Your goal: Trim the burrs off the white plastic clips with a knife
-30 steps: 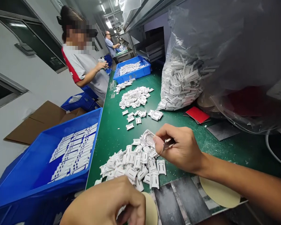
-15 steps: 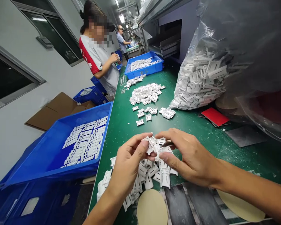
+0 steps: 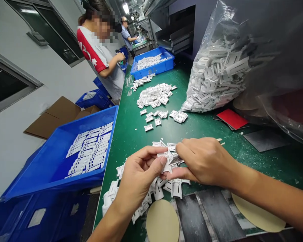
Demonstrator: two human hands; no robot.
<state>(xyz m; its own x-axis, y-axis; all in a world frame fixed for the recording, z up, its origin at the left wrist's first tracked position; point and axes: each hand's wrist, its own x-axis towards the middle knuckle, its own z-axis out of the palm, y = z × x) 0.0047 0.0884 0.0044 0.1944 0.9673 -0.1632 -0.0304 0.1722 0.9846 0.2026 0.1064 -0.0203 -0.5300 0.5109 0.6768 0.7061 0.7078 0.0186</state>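
My left hand (image 3: 141, 168) pinches a small white plastic part (image 3: 166, 164) between thumb and fingers, over a loose pile of similar slotted white parts (image 3: 176, 188). Closed around a small metal blade (image 3: 174, 159), my right hand (image 3: 202, 163) meets the held part from the right. The blade lies against or very near the part's edge; its handle is hidden in the fist. My right thumb reaches under the part, close to my left fingertips.
A blue crate (image 3: 91, 183) with rows of white parts stands left. Beyond are a heap of parts (image 3: 155, 95), a blue tray (image 3: 154, 69) and a co-worker (image 3: 101, 57). A clear bag (image 3: 212, 84) of parts stands right. Sanding discs (image 3: 163, 222) and dark sheets (image 3: 192, 216) lie in front.
My right hand has curled from loosely spread fingers into a tighter grip and brought the blade against the part. The part in my left hand is turned differently. The view has shifted slightly.
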